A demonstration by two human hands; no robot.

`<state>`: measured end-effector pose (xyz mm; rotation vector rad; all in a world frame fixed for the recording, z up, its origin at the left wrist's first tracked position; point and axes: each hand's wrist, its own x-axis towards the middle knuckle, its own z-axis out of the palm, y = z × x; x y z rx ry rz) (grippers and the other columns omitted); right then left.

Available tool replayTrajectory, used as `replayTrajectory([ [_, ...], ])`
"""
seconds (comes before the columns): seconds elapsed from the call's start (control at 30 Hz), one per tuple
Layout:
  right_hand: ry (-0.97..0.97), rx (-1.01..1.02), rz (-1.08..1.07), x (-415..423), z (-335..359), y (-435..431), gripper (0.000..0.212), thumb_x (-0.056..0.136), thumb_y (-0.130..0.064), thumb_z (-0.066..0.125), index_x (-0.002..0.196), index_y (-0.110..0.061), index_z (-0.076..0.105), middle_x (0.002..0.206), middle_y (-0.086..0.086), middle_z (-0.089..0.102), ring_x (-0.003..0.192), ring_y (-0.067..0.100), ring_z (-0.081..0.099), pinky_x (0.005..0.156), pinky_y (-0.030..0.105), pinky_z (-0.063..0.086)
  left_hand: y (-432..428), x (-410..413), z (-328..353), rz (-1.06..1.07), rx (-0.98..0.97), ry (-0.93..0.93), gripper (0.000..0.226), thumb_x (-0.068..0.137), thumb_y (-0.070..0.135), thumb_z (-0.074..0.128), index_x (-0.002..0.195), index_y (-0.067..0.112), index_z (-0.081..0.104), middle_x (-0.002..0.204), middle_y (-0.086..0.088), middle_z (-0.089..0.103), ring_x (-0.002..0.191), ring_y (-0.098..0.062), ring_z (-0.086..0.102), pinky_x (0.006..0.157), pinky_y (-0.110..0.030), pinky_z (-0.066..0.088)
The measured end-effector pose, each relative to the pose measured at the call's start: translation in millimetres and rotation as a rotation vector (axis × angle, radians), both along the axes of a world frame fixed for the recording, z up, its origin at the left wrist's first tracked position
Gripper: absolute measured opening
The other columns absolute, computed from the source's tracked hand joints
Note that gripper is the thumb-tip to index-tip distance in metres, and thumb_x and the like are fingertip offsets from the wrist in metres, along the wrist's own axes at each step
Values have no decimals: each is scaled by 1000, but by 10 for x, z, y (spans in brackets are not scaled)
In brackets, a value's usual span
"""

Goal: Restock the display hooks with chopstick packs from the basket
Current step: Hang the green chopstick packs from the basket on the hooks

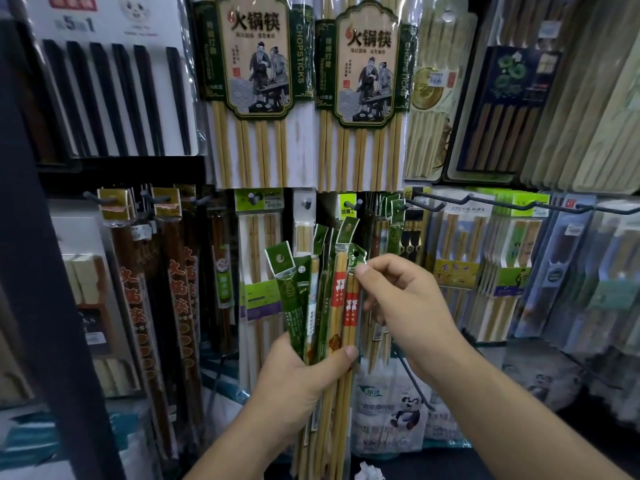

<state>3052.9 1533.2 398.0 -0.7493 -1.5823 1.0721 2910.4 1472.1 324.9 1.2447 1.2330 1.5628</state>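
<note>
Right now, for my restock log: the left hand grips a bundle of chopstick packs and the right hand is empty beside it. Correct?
Not quite. The left hand does grip the bundle of chopstick packs, but the right hand is not empty: its fingers pinch the green top of one pack in that bundle. The head view shows it.
</note>
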Motion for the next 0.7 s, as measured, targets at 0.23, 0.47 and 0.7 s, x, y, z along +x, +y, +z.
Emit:
replayTrajectory([
  [0.23, 215, 48, -172, 127, 295, 182, 15, 97, -18, 66, 83, -22, 71, 72, -5, 61, 66, 10, 55, 61, 24, 48, 31, -63, -42, 31, -25, -13, 11, 82, 32, 84, 88, 32, 75, 88, 0, 78, 85, -14, 74, 80, -35, 53],
  [0.47, 209, 55, -268, 163, 381, 314, 20, 99, -28, 64, 82, -25, 72, 67, -7, 59, 67, 13, 54, 69, 34, 47, 51, -74, -66, 26, -26, -6, 15, 77, 40, 83, 87, 34, 74, 86, -2, 78, 85, -17, 74, 82, -38, 53],
  [0.7, 219, 54, -282, 162, 396, 336, 28, 100, -28, 63, 73, -25, 70, 64, -6, 55, 62, 12, 49, 65, 34, 43, 48, -59, -78, 33, -60, -17, 12, 86, 26, 80, 93, 20, 72, 81, -4, 77, 79, -15, 74, 80, -36, 50],
])
